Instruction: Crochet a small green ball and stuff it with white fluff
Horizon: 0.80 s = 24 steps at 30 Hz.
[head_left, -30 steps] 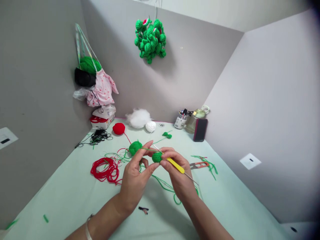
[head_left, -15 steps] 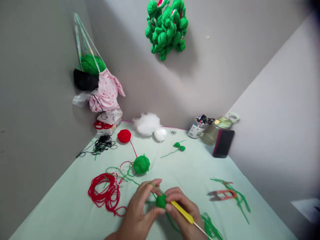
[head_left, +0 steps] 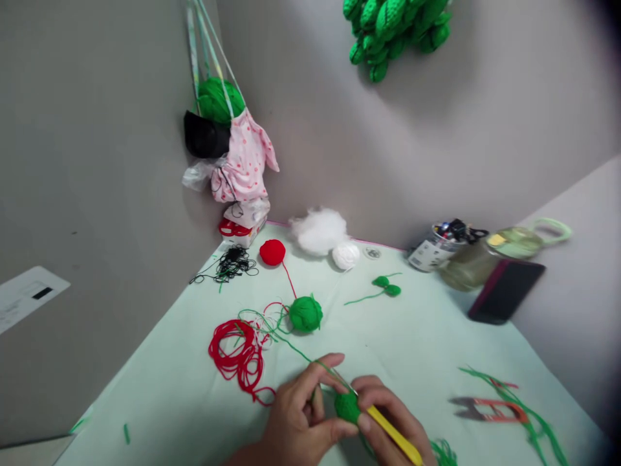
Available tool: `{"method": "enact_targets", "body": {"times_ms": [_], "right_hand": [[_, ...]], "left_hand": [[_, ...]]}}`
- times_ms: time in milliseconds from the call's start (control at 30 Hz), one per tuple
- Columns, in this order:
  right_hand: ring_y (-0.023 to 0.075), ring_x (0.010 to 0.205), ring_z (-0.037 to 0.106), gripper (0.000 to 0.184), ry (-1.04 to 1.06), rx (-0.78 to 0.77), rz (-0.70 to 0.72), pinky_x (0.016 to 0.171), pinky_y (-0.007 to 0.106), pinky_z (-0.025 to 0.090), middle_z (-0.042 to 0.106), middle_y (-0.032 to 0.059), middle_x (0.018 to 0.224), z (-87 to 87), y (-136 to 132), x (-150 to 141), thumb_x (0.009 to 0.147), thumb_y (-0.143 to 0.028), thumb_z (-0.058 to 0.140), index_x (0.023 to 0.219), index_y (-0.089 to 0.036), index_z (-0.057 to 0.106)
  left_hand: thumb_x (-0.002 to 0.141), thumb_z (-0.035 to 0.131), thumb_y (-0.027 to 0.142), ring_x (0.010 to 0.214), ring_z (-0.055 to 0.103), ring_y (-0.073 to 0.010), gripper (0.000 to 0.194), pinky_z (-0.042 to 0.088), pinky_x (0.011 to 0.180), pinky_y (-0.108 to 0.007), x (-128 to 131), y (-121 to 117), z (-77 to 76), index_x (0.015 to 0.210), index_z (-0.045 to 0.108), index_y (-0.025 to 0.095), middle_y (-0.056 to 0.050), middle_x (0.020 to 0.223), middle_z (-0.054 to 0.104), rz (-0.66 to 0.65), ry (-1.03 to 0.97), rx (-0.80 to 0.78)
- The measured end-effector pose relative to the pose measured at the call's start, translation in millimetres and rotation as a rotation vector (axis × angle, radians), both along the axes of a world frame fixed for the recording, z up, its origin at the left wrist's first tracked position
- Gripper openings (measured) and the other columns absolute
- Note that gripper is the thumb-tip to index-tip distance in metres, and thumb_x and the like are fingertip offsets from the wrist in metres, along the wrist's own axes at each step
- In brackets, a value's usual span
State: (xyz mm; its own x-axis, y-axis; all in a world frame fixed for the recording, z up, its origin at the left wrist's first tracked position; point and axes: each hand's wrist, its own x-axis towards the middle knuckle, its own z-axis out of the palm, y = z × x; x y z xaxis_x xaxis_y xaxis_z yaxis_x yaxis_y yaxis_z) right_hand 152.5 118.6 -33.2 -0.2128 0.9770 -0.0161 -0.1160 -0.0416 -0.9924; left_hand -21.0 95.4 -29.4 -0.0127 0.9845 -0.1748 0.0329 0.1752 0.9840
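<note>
Ball, small, round, crocheted in green yarn (head_left: 346,407); low in view, between the hands, above pale green tabletop (head_left: 388,336); left hand (head_left: 292,424): thumb and fingers closed on ball, strand of green yarn (head_left: 299,351) led over index finger; right hand (head_left: 398,409): alongside, touching ball, clamped on slim crochet hook with yellow handle (head_left: 395,435); whether its tip sits in a stitch, cannot tell; handling, as judged: light, soft, springy, hardly fragile, loops liable to snag; best pinched by its sides; against earlier frame: view swung, hanging green crocheted cluster (head_left: 395,26) more cropped, hook's rear metal shaft gone from sight, grip much alike.
</note>
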Motion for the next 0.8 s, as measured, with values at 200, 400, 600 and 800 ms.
{"method": "enact_targets", "body": {"times_ms": [200, 400, 600, 800], "right_hand": [[0.0202, 0.084, 0.065, 0.017, 0.085, -0.005, 0.044, 0.073, 0.028, 0.053, 0.066, 0.0041, 0.094, 32.1, -14.0, -3.7, 0.079, -0.036, 0.085, 0.085, -0.026, 0.072], [0.0163, 0.081, 0.059, 0.019, 0.145, 0.025, -0.004, 0.073, 0.026, 0.047, 0.064, 0.0000, 0.087, 76.5, -18.6, -13.1, 0.078, -0.026, 0.086, 0.081, -0.023, 0.068], [0.0129, 0.072, 0.054, 0.020, 0.150, 0.086, -0.004, 0.066, 0.023, 0.044, 0.060, -0.0035, 0.077, 104.3, -4.3, -27.9, 0.076, -0.022, 0.086, 0.077, -0.022, 0.066], [0.0160, 0.088, 0.065, 0.007, 0.058, 0.367, -0.043, 0.076, 0.025, 0.052, 0.066, 0.0011, 0.098, 108.8, -12.9, -31.1, 0.089, -0.022, 0.076, 0.092, -0.025, 0.071]], "left_hand": [[0.083, 0.077, 0.036, 0.046, 0.044, -0.0116, 0.048, 0.050, 0.060, -0.029, -7.8, -11.3, 18.2, 0.130, 0.071, 0.030, -0.003, 0.088, 0.079, -0.083, 0.247, 0.232], [0.087, 0.075, 0.020, 0.054, 0.062, -0.0170, 0.039, 0.059, 0.074, -0.029, -24.3, -2.1, 63.0, 0.125, 0.076, 0.027, -0.003, 0.079, 0.078, -0.168, 0.434, 0.680], [0.094, 0.065, 0.015, 0.048, 0.060, -0.0091, 0.043, 0.058, 0.062, -0.019, -24.7, 6.4, 86.5, 0.136, 0.060, 0.026, 0.003, 0.081, 0.076, -0.076, 0.446, 0.800], [0.096, 0.065, 0.017, 0.094, 0.080, -0.0143, 0.055, 0.061, 0.087, -0.021, -34.5, 2.4, 86.4, 0.145, 0.050, 0.038, 0.003, 0.112, 0.080, -0.069, 0.368, 0.758]]}}
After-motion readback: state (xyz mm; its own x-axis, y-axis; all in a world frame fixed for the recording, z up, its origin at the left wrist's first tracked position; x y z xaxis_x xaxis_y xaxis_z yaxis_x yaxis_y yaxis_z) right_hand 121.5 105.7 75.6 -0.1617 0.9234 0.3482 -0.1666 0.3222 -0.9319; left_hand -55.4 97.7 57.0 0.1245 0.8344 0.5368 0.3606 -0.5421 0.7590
